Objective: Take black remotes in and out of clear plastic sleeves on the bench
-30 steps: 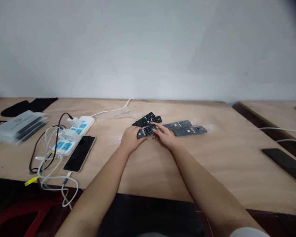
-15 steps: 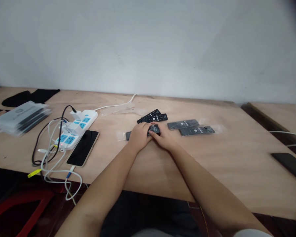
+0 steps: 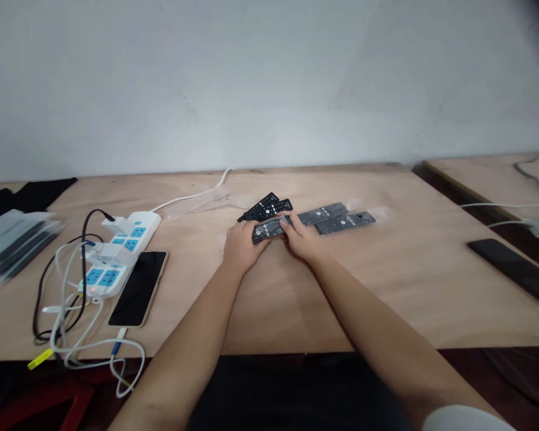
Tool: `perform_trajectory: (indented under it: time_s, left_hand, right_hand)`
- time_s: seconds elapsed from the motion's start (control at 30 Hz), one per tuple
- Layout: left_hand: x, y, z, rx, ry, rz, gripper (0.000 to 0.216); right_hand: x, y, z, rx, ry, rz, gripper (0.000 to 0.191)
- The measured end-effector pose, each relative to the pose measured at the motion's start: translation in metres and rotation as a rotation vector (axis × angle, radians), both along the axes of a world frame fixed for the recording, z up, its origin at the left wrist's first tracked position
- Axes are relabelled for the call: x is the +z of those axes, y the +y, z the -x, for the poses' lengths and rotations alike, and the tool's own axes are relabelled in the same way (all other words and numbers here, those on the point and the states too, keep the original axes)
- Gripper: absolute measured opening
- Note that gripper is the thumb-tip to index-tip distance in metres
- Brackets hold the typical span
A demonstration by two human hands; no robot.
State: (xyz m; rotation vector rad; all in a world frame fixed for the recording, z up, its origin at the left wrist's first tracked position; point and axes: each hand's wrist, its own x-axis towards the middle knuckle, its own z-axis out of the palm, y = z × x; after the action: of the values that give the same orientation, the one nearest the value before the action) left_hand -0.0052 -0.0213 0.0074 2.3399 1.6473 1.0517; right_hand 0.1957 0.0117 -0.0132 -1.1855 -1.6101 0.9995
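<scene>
Between both hands is a black remote control [image 3: 272, 228] in a clear plastic sleeve, its buttons facing up. My left hand [image 3: 242, 244] is closed round its left end. My right hand [image 3: 300, 237] grips the other end, thumb on top. Just behind it, two unwrapped black remotes [image 3: 269, 207] lie fanned and overlapping on the table. To the right of my right hand rest two more sleeved remotes, a farther one [image 3: 324, 212] and a nearer one [image 3: 345, 222], side by side at a slant.
A white power strip [image 3: 124, 251] with plugged chargers and tangled cables [image 3: 67, 335] lies left, beside a phone [image 3: 139, 288]. Flat plastic-wrapped packets [image 3: 15, 242] sit at far left. An empty plastic sleeve [image 3: 197, 202] lies behind. A dark slab [image 3: 512, 269] rests at right.
The sleeved remote has been raised and tilted, and more of its face shows between my hands. The camera view has shifted to the right.
</scene>
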Motion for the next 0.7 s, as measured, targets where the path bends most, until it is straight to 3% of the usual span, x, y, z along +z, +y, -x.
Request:
perform_trajectory:
  time_s: [0.43,0.7]
  left_hand:
    - [-0.0038,-0.003,0.0079,0.062,0.038,-0.017,0.048]
    - [-0.0058,-0.0075,0.0032,0.095,0.137,-0.066,0.045]
  right_hand:
    - [0.0052,0.0051,-0.0044,-0.124,-0.044,-0.114,0.041]
    - [0.0009,0.0071,-0.0024,-0.052,0.16,0.002,0.046]
